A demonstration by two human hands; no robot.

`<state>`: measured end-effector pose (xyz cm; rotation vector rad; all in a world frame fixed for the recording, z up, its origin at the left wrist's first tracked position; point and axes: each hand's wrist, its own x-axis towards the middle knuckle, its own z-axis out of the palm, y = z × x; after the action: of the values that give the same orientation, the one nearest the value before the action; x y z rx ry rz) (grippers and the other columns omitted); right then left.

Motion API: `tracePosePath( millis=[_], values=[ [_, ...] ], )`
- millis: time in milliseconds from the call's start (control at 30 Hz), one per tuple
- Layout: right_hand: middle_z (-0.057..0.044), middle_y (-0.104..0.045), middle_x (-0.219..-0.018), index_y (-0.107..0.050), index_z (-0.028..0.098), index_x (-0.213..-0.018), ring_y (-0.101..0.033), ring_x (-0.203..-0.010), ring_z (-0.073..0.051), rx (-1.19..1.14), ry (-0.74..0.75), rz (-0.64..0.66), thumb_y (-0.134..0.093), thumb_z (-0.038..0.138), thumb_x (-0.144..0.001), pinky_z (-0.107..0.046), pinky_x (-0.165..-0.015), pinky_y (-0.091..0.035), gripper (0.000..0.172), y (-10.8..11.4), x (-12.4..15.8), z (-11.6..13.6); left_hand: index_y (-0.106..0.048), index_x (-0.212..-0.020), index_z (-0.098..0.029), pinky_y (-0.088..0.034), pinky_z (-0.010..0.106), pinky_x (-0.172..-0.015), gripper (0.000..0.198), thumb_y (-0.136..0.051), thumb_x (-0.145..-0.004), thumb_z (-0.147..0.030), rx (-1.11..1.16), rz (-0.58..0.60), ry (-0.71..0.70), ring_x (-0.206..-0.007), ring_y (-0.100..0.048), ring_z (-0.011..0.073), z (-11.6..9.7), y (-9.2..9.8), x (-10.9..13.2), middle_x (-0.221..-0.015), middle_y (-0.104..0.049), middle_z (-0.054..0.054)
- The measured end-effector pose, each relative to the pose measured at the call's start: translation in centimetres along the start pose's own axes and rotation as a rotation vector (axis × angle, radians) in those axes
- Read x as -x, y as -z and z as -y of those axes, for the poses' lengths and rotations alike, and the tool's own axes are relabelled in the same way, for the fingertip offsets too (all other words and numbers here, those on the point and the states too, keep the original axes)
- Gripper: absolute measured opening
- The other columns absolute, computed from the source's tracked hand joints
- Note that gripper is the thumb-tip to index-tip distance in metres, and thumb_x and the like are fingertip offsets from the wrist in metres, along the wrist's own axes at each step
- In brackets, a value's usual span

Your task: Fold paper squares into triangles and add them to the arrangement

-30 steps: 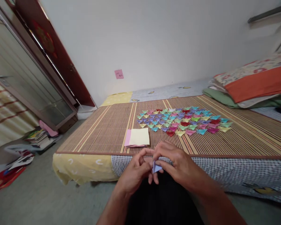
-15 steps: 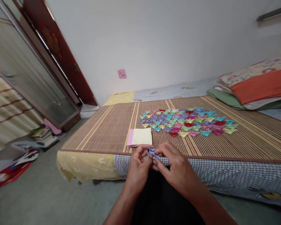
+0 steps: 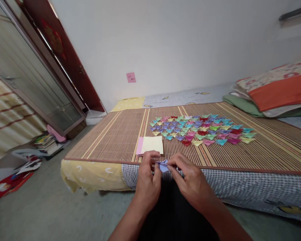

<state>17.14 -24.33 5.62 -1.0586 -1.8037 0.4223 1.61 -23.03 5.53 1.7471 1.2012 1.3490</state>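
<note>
Starting at bottom centre of frame with dark clothing (image 3: pixel 177 214), between the forearms. Gripping small folded lavender paper (image 3: pixel 163 166) at lower centre, in front of the bed edge. Pinching its left end between thumb and bent forefinger of left hand (image 3: pixel 149 177). Pinching its right end between closed thumb and forefinger of right hand (image 3: pixel 189 174), with remaining fingers curled. Cannot make out exact folds, too small and partly covered by fingertips. Just behind, along the lower part of frame: yellow cloth (image 3: pixel 95 174) to the left, checked sheet (image 3: pixel 240 182) to the right, both hanging over the bed front. Then striped mat (image 3: pixel 110 140) across the middle. Lying on it, just beyond the left hand: square paper stack (image 3: pixel 152 144), yellow on top, pink sticking out at left. Further back, right of centre: rows of multicoloured folded paper shapes (image 3: pixel 202 133), set close together. Piled at right edge: folded bedding (image 3: pixel 278 94), orange and floral over green. Stuck on white wall (image 3: pixel 185 43), upper centre: pink note (image 3: pixel 130 77), writing too small to read.
</note>
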Motion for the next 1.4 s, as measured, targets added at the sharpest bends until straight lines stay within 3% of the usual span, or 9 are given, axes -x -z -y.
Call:
tracePosePath(
  millis=[100,300,533,733,900,1067,1400],
  values=[
    [-0.004,-0.059,-0.089,-0.057,0.021,-0.088,-0.060,-0.083,-0.020,0.011,0.020,0.016,-0.048,0.008,-0.100,-0.032,-0.074,-0.047,0.020,-0.1,0.0,-0.1,-0.059,-0.092,-0.022,-0.047,0.028,-0.072,0.015,-0.048,-0.094,-0.012,-0.081,0.083,-0.025,-0.082,-0.060,0.0185,-0.2,0.3,-0.3,-0.094,-0.062,0.005],
    [-0.004,-0.058,-0.088,-0.058,0.020,-0.089,-0.059,-0.082,-0.020,-0.001,-0.003,0.046,-0.049,0.006,-0.099,-0.032,-0.073,-0.046,0.020,0.0,0.1,-0.2,-0.054,-0.085,-0.022,-0.040,0.024,-0.058,0.010,-0.050,-0.094,-0.018,-0.078,0.188,0.091,-0.060,-0.052,0.0136,-1.1,0.9,-0.5,-0.072,-0.056,-0.002],
    [-0.003,-0.060,-0.088,-0.060,0.020,-0.087,-0.060,-0.082,-0.019,-0.060,-0.045,0.055,-0.052,0.007,-0.098,-0.031,-0.074,-0.045,0.019,0.3,0.3,-0.2,-0.056,-0.080,-0.021,-0.038,0.023,-0.053,0.011,-0.061,-0.089,-0.026,0.058,0.243,0.202,-0.056,-0.055,0.0135,-1.3,1.5,-0.5,-0.064,-0.059,-0.002],
    [-0.003,-0.060,-0.087,-0.060,0.020,-0.086,-0.060,-0.081,-0.018,-0.082,-0.037,0.032,-0.053,0.008,-0.098,-0.029,-0.073,-0.045,0.018,0.5,0.1,-0.1,-0.062,-0.081,-0.019,-0.040,0.024,-0.056,0.012,-0.060,-0.090,-0.025,-0.014,0.287,0.192,-0.062,-0.056,0.0140,-1.9,1.8,-0.3,-0.071,-0.064,0.001],
    [-0.003,-0.062,-0.086,-0.061,0.020,-0.087,-0.061,-0.080,-0.018,-0.093,-0.056,0.012,-0.055,0.010,-0.097,-0.030,-0.072,-0.046,0.016,0.4,0.2,0.0,-0.068,-0.084,-0.018,-0.040,0.024,-0.060,0.012,-0.060,-0.091,-0.024,-0.119,0.262,0.128,-0.067,-0.056,0.0140,-2.2,1.6,-0.1,-0.079,-0.067,0.002],
    [-0.003,-0.064,-0.087,-0.063,0.020,-0.089,-0.063,-0.081,-0.019,-0.101,-0.044,0.012,-0.053,0.010,-0.098,-0.029,-0.073,-0.048,0.017,0.4,0.3,0.0,-0.066,-0.080,-0.019,-0.040,0.025,-0.060,0.018,-0.061,-0.094,-0.029,0.014,0.259,0.176,-0.066,-0.056,0.0147,-1.7,1.3,0.0,-0.069,-0.060,-0.001],
    [-0.006,-0.066,-0.092,-0.066,0.018,-0.098,-0.067,-0.088,-0.021,0.020,0.115,-0.076,-0.054,0.004,-0.097,-0.031,-0.078,-0.052,0.018,-0.5,0.1,0.4,-0.062,-0.076,-0.018,-0.043,0.026,-0.065,0.015,-0.063,-0.090,-0.023,0.083,0.171,0.138,-0.073,-0.056,0.0156,-1.5,0.8,-0.3,-0.079,-0.063,0.002]
  ],
)
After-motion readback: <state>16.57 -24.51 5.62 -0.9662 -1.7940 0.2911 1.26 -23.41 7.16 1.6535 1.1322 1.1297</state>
